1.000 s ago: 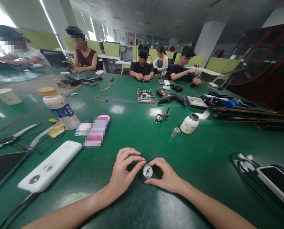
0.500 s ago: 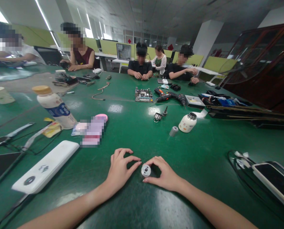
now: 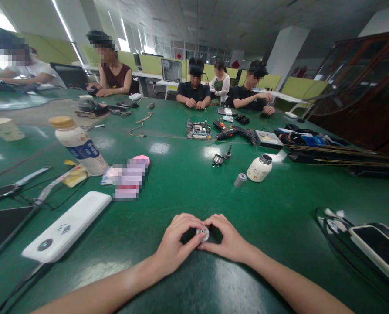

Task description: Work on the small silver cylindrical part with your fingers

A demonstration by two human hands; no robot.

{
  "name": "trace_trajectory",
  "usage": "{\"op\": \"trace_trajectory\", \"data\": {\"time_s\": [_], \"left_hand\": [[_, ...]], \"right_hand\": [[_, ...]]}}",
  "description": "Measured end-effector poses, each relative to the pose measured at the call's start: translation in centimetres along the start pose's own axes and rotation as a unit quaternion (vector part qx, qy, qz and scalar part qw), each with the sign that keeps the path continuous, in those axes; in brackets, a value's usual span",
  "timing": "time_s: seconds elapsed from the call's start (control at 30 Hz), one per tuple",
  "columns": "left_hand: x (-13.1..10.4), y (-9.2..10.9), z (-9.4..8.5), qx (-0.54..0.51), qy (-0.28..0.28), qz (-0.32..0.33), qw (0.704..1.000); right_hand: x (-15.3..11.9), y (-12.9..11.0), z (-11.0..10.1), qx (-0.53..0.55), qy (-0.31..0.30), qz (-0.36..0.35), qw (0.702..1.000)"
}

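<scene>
A small silver metal cylinder (image 3: 203, 234) stands on the green table (image 3: 168, 187), near the front edge. My right hand (image 3: 225, 239) grips its right side between thumb and forefinger. From the left, the thumb and forefinger of my left hand (image 3: 181, 239) meet at the cylinder's top, partly covering it; whether they pinch some small part there is hidden. Farther back stands a similar metal cylinder (image 3: 240, 179), beside a white bottle with a dark neck (image 3: 259, 168). Small metal parts (image 3: 218, 160) lie behind them.
At left are a white power bank (image 3: 66, 226), a drink bottle (image 3: 81, 148) and a pink-purple item (image 3: 130, 179). Phones (image 3: 377, 248) and cables lie at right. A circuit board (image 3: 198, 129) and drills (image 3: 235, 133) are farther back. Several people sit around the table.
My left hand has moved right to the cylinder, its fingertips now over the top. My right hand keeps its hold. The view has shifted slightly.
</scene>
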State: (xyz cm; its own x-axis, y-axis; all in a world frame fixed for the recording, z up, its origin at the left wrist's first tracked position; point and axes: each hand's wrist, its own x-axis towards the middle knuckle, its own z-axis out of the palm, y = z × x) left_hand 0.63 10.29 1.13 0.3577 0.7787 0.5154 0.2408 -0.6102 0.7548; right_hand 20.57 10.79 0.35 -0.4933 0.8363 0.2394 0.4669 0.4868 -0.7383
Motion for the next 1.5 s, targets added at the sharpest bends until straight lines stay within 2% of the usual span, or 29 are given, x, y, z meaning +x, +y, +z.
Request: {"op": "trace_trajectory", "data": {"time_s": [0.23, 0.47, 0.53, 0.6, 0.7, 0.77, 0.9, 1.0, 1.17, 1.3, 1.4, 1.5], "left_hand": [[0.0, -0.3, -0.2, -0.002, -0.023, 0.007, 1.0], [-0.3, -0.5, -0.7, -0.002, -0.072, -0.02, 0.997], [-0.4, -0.4, -0.7, 0.005, -0.083, -0.021, 0.996], [-0.5, -0.3, -0.6, 0.016, -0.092, -0.027, 0.995], [-0.5, -0.3, -0.4, 0.035, -0.088, -0.042, 0.995], [-0.5, -0.3, -0.3, 0.046, -0.088, -0.051, 0.994], [-0.3, -0.5, -0.1, 0.062, -0.1, -0.055, 0.992], [-0.2, -0.5, -0.1, 0.06, -0.094, -0.055, 0.992], [-0.2, -0.4, -0.2, 0.065, -0.105, -0.061, 0.991], [-0.2, -0.4, -0.3, 0.069, -0.108, -0.066, 0.989], [-0.2, -0.4, -0.2, 0.063, -0.107, -0.06, 0.99], [-0.1, -0.3, -0.1, 0.063, -0.106, -0.059, 0.991]], "right_hand": [[0.0, 0.2, 0.0, 0.0, 0.001, -0.005, 1.0], [0.0, -0.1, -0.1, -0.01, -0.008, -0.008, 1.0], [-0.2, 0.0, -0.3, 0.025, -0.008, -0.013, 1.0], [-0.2, 0.2, -0.7, 0.104, 0.005, -0.016, 0.994], [-0.1, 0.5, -1.1, 0.195, 0.058, 0.004, 0.979], [0.1, 0.1, -1.3, 0.174, 0.077, 0.016, 0.982], [0.4, -1.4, -1.0, 0.085, 0.051, -0.001, 0.995], [0.4, -2.1, -0.6, 0.051, 0.057, 0.008, 0.997], [0.8, -1.9, -1.8, 0.043, 0.076, 0.005, 0.996], [1.1, -1.7, -2.9, 0.038, 0.058, -0.009, 0.998], [1.0, -1.8, -2.7, -0.015, 0.053, -0.014, 0.998], [0.8, -2.0, -2.0, -0.053, 0.075, -0.007, 0.996]]}}
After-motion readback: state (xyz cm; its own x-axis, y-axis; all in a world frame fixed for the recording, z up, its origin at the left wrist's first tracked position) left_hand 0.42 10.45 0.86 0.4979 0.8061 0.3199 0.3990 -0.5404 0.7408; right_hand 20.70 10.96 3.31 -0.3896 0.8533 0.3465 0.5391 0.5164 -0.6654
